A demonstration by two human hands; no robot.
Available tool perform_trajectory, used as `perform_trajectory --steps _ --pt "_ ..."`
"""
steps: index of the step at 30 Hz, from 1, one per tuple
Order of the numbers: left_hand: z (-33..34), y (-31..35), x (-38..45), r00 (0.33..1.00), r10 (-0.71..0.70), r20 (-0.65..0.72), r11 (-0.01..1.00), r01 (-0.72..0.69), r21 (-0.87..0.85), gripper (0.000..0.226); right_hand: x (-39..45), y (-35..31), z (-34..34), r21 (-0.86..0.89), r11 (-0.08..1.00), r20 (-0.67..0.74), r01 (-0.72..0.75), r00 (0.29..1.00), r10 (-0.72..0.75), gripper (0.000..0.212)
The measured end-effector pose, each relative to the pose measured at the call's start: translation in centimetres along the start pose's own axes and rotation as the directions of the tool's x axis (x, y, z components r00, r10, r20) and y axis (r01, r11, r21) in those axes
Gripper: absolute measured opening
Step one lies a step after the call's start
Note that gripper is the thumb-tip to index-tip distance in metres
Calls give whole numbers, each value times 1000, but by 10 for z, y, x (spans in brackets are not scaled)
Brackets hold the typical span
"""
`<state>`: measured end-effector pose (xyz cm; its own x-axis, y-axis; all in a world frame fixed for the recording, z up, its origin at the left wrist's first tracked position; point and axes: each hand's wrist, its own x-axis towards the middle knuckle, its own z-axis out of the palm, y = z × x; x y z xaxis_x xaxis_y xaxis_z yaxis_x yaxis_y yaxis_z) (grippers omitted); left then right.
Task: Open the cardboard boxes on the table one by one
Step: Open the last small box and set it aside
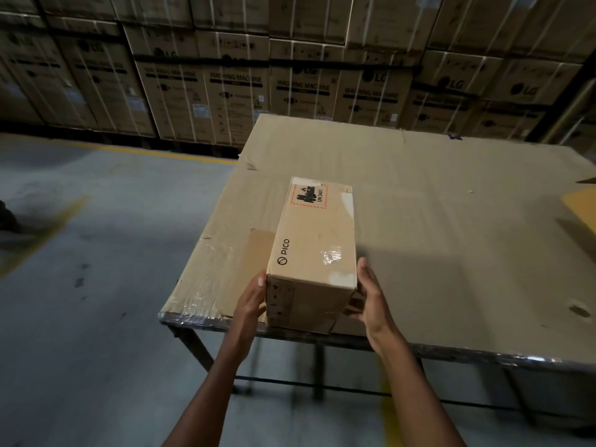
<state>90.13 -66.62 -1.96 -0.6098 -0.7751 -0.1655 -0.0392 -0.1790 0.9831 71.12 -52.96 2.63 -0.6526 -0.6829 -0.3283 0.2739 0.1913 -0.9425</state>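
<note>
A closed brown cardboard box (pixel 314 240) marked PICO, with a red-edged UN 3481 label and patches of clear tape, lies lengthwise near the table's front left corner. My left hand (pixel 253 300) holds its near left corner, fingers against the left side. My right hand (pixel 369 293) holds the near right corner, thumb up along the edge and fingers under the end. The box's top flaps are shut. The table (pixel 451 240) is covered with a flat cardboard sheet.
A second cardboard piece (pixel 582 201) shows at the table's right edge. Tall stacks of large washing machine cartons (pixel 238 91) line the back. Grey concrete floor (pixel 96 285) with yellow lines lies to the left. The table's front edge is wrapped in shiny film.
</note>
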Motion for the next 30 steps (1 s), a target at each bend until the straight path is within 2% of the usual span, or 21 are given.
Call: perform_trajectory --steps 1,4,5,9,12,17,19,22,24,26,30 --pt "3 0 -1 1000 7 -8 1000 -7 0 60 -1 -3 0 -23 1000 18 -3 1000 4 99" --pt "14 6 -7 997 57 -42 998 -57 8 46 -4 -9 -4 -52 997 32 64 998 -62 48" --pt "18 8 -8 996 75 -41 997 -74 20 43 -4 -9 -7 -45 996 16 79 997 -78 43" --pt "32 4 -5 990 126 -57 991 -123 56 62 -1 -2 -35 38 998 -70 58 996 -55 30" --pt "48 3 -2 982 186 -44 977 -180 111 59 1 3 -63 112 993 -160 39 987 -20 26" --pt "76 6 15 960 246 134 910 -276 309 54 12 18 -111 60 985 -469 160 876 -114 38" --pt "88 9 22 945 227 235 819 -316 480 57 15 23 -124 40 990 -522 139 847 -98 27" --pt "110 7 25 921 184 342 530 -386 755 63 22 32 -144 41 999 -521 2 854 20 14" --pt "127 7 24 920 175 350 423 -392 817 68 23 36 -157 109 988 -475 -113 867 151 18" --pt "146 4 23 920 165 355 339 -391 856 70 23 35 -170 116 970 -434 -213 868 242 32" --pt "181 0 20 914 154 375 196 -401 895 63 13 32 -181 121 944 -420 -308 845 330 33"
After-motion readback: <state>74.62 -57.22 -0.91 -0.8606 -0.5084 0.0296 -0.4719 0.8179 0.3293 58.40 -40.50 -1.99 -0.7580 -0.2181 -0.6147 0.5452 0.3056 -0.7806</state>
